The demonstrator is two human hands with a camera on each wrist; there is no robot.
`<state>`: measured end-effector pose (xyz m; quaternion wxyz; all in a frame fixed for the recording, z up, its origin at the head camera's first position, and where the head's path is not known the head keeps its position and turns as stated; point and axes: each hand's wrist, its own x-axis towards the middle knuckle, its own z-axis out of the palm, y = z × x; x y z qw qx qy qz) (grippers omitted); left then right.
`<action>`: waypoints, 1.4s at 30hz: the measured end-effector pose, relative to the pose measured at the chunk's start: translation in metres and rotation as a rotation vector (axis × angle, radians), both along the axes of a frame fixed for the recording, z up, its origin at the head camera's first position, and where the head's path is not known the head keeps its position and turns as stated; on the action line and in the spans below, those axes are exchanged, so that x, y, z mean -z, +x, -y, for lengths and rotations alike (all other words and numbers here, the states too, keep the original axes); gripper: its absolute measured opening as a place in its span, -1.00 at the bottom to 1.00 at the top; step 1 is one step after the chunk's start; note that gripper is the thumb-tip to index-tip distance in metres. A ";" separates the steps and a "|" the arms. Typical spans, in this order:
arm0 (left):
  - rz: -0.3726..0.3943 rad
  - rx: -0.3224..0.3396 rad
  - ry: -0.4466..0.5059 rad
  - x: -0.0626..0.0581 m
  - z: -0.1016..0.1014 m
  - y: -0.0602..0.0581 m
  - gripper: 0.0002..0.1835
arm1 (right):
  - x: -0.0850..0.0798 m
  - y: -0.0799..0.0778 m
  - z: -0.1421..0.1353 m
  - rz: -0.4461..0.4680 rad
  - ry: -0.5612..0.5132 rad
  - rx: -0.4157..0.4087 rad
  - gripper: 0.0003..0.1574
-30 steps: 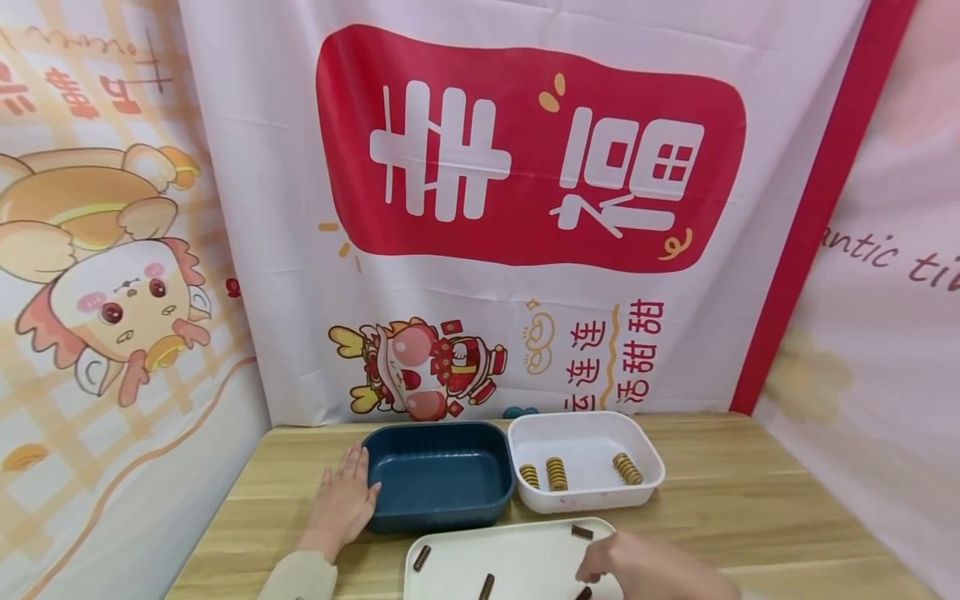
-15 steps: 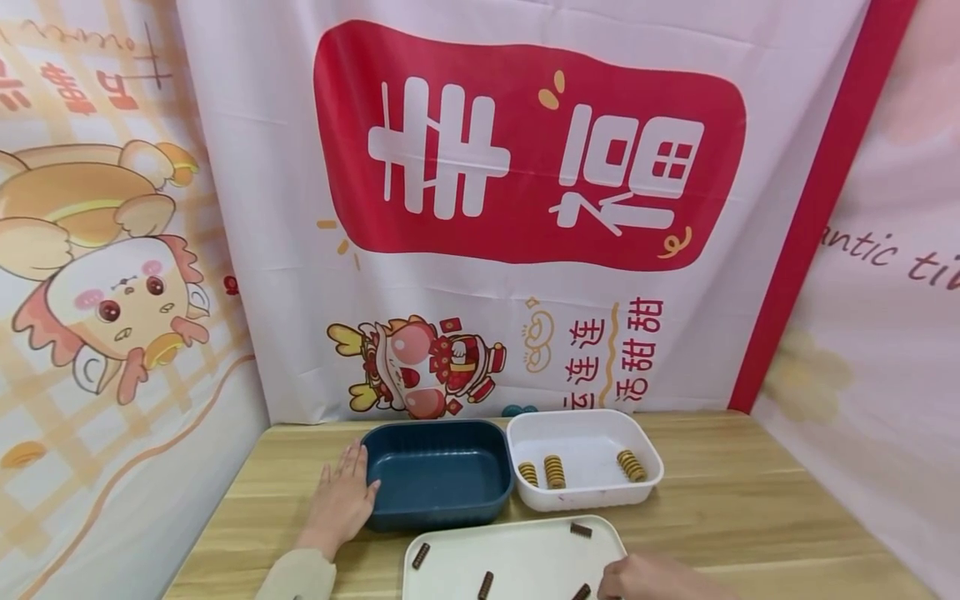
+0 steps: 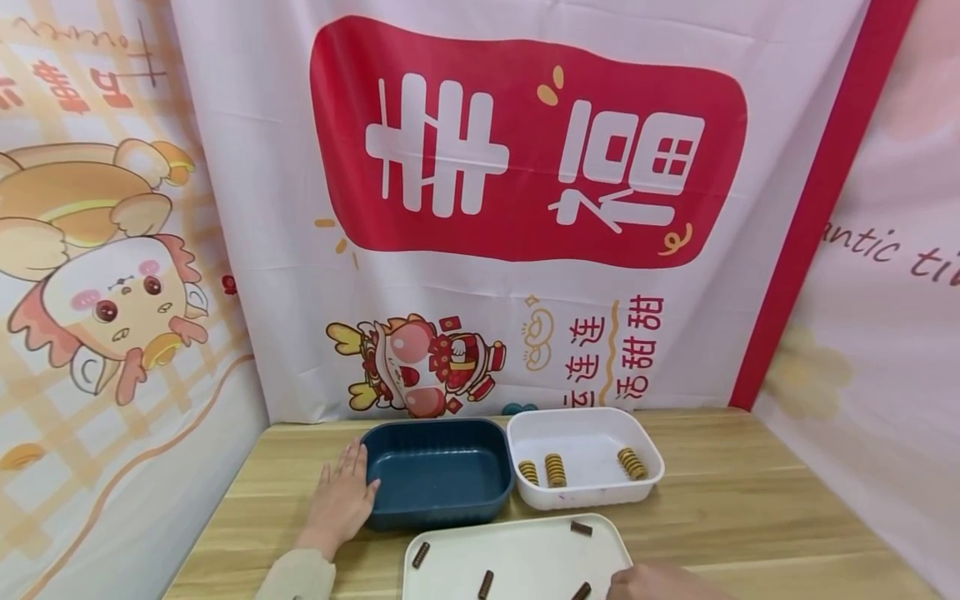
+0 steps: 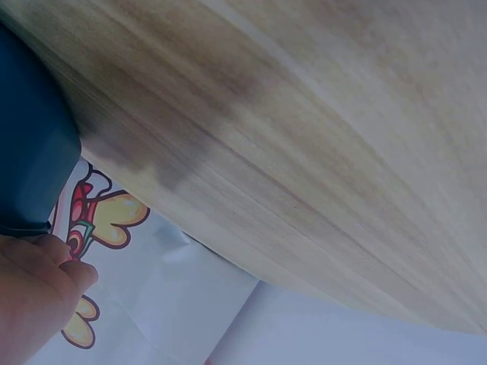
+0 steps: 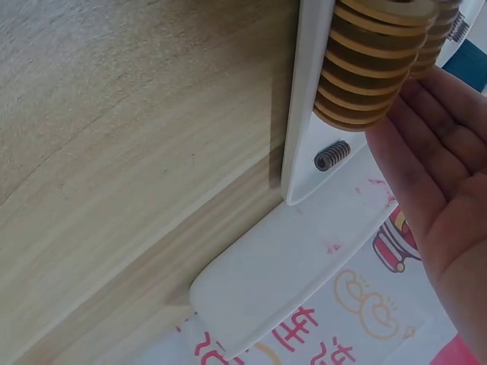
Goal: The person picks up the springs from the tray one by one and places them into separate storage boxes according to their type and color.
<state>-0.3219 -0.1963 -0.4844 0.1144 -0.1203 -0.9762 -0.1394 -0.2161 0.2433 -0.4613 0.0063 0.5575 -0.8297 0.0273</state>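
My left hand (image 3: pixel 339 498) lies with straight fingers against the left side of the dark blue box (image 3: pixel 442 515); part of it shows in the left wrist view beside that wall. Low at the right edge of the cream tray (image 3: pixel 525 542) is my right hand (image 3: pixel 656 582), cut by the frame. Its fingers (image 5: pixel 437 152) reach to two gold coil springs (image 5: pixel 373 65) in the right wrist view. The springs hide the fingertips and the thumb is out of sight, so I cannot tell whether the hand grips one. Several small dark springs (image 3: pixel 581 528) lie spread on the tray.
The white box (image 3: pixel 592 498) stands right beside the blue box and holds three gold springs (image 3: pixel 556 470). Both boxes sit behind the tray on the wooden table (image 3: pixel 735 500). A printed cloth (image 3: pixel 525 287) hangs at the back, with more cloth on both sides.
My right hand has moved right and toward me, from over the tray to its right edge, then barely shifted. The left hand stays at the blue box.
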 end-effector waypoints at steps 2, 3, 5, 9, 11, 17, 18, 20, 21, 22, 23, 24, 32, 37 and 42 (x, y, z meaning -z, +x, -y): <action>0.002 -0.002 -0.002 0.000 0.000 0.000 -0.35 | 0.003 -0.003 -0.001 -0.006 -0.004 -0.048 -0.89; 0.003 -0.002 0.000 0.000 0.000 -0.001 -0.35 | 0.003 -0.004 -0.001 -0.008 -0.008 -0.067 -0.90; 0.001 -0.003 0.001 0.000 0.000 -0.001 -0.35 | 0.005 -0.005 0.000 -0.021 -0.016 -0.103 -0.91; -0.004 -0.004 0.002 0.001 -0.001 -0.001 -0.35 | 0.007 -0.006 0.002 -0.002 -0.008 -0.116 -0.91; -0.005 -0.004 0.006 0.001 -0.001 -0.001 -0.35 | 0.007 -0.005 0.003 -0.018 -0.002 -0.111 -0.91; -0.009 -0.009 0.003 0.001 -0.001 -0.001 -0.35 | 0.004 -0.004 0.004 -0.041 0.007 -0.105 -0.92; -0.006 -0.009 0.000 0.001 -0.001 -0.001 -0.35 | 0.004 -0.005 0.005 -0.040 0.008 -0.104 -0.92; 0.001 -0.009 -0.005 0.000 -0.001 -0.001 -0.34 | 0.004 -0.005 0.005 -0.034 0.003 -0.103 -0.91; 0.005 -0.006 -0.006 0.001 0.000 -0.001 -0.34 | 0.005 -0.005 0.005 -0.030 0.004 -0.105 -0.91; 0.008 -0.006 -0.005 0.000 -0.001 -0.001 -0.34 | 0.005 -0.005 0.005 -0.024 0.003 -0.106 -0.90; 0.011 -0.006 -0.004 0.000 -0.001 -0.001 -0.34 | 0.005 -0.006 0.005 -0.018 0.000 -0.106 -0.89; 0.014 -0.006 -0.005 -0.001 -0.001 -0.001 -0.34 | 0.006 -0.006 0.005 -0.015 -0.001 -0.110 -0.88; 0.019 -0.013 -0.008 -0.003 -0.002 0.000 -0.34 | 0.006 -0.007 0.006 -0.096 0.016 -0.126 -0.90; 0.015 -0.014 -0.001 -0.003 -0.002 0.000 -0.35 | 0.005 -0.006 0.008 -0.066 -0.020 -0.107 -0.91; 0.019 -0.013 -0.007 -0.001 -0.001 -0.001 -0.34 | 0.003 -0.003 0.012 -0.030 -0.099 -0.093 -0.91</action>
